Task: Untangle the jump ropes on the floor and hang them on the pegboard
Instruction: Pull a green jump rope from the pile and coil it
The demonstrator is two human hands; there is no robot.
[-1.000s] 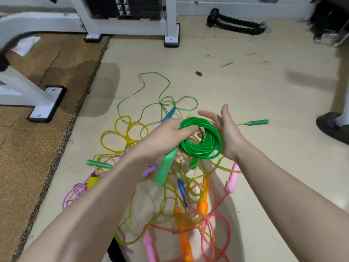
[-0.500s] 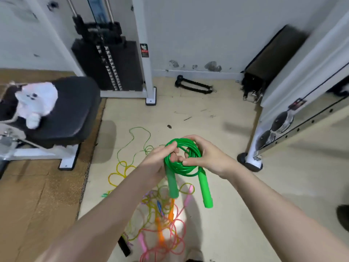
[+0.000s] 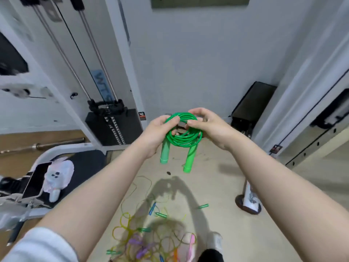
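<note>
head | coiled green jump rope (image 3: pixel 184 132) between hands | left hand (image 3: pixel 157 134), right hand (image 3: pixel 206 127) both grip coil

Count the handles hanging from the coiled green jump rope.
2: left handle hangs below the left hand; right handle hangs lower, under the green jump rope coil near the right hand.

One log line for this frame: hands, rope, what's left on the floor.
left hand: grips green jump rope coil | right hand: pinches coil top | handles: hanging down | tangled ropes: on floor | hung: not yet
</note>
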